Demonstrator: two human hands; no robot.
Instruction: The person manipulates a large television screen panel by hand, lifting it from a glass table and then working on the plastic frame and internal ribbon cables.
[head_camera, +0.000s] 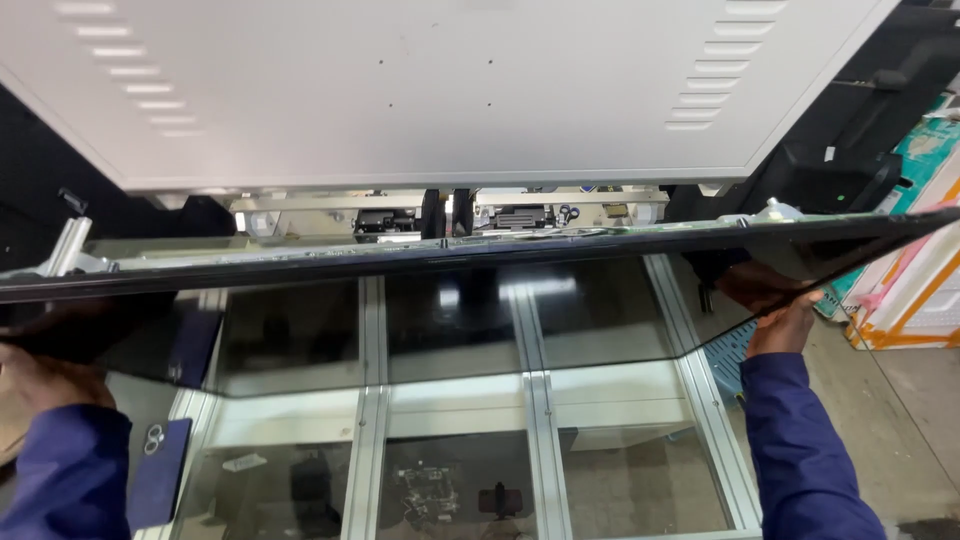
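A large dark glass panel spans the view, held almost flat and tilted, its far edge a thin black line. My left hand grips its left edge, fingers under the glass. My right hand grips the right edge, fingers curled under the corner. Both arms wear dark blue sleeves. Through the panel I see a metal frame table with pale rails.
A big white metal back cover with vent slots lies beyond the panel. Black mounts and connectors sit along its lower edge. Coloured boxes stand at the right on the concrete floor. Small parts lie under the frame.
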